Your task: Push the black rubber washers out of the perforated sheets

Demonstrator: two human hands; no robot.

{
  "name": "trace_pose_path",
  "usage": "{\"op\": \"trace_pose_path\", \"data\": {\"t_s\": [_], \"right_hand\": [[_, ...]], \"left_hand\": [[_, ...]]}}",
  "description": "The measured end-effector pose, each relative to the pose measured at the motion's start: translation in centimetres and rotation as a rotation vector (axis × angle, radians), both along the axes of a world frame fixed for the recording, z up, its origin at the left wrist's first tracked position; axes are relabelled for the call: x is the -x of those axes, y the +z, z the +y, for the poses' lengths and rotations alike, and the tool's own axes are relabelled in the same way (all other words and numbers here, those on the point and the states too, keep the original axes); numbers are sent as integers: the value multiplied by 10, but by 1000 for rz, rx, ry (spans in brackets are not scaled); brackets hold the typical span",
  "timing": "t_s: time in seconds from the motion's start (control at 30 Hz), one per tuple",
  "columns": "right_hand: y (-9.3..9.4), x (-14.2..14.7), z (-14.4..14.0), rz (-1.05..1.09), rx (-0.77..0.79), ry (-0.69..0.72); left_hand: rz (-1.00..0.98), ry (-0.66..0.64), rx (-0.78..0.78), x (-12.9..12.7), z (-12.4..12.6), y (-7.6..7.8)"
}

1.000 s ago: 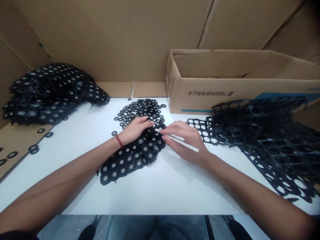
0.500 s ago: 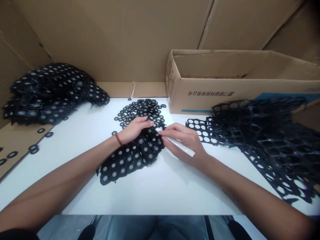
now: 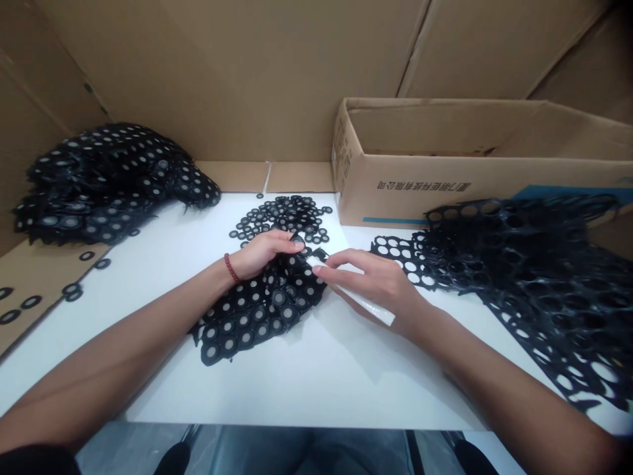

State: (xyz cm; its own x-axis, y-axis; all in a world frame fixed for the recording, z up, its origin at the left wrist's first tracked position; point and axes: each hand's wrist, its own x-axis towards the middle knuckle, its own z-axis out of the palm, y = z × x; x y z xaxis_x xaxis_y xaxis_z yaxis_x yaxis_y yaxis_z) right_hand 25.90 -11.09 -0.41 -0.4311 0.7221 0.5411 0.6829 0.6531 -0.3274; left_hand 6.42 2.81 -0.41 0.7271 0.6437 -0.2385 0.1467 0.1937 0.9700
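A person's left hand [image 3: 262, 254] pressed down on the far end of a black die-cut sheet [image 3: 257, 307] studded with unpunched rings, its fingers [image 3: 291, 243] flat and closed on nothing. The sheet lay in the middle of the white table [image 3: 316, 369], just short of a heap of loose black rings [image 3: 281, 218]. The right hand [image 3: 376, 284] was closed around a slim white rod-like tool [image 3: 368, 305], the fingertips meeting the sheet's upper right corner.

The risks looked small but real — a push with the tool at a slant could tear the thin web between rings rather than free one cleanly, and the sheet might slide or buckle if the pinning hand eased off. A freed ring could also skip past the heap toward the table's edge, as stray rings [image 3: 74, 290] lay on the cardboard at left. The spent lattice scrap [image 3: 534, 270] crowded the right wrist — a snag there could drag it over the work. A cardboard box [image 3: 445, 178] stood behind.
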Motion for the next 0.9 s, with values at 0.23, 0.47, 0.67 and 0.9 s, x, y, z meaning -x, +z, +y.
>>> {"op": "trace_pose_path", "data": {"t_s": [0.23,0.47,0.67,0.9], "right_hand": [[1,3,-2,9,11,-36],[1,-2,-1,-124,-92,-38],[-2,2,3,9,-55,-14],[21,5,9,685,261,-424]], "left_hand": [[5,-12,-1,0,0,1],[19,-31,72,2,0,4],[14,-65,69,4,1,2],[-63,-30,87,3,0,-4]]}}
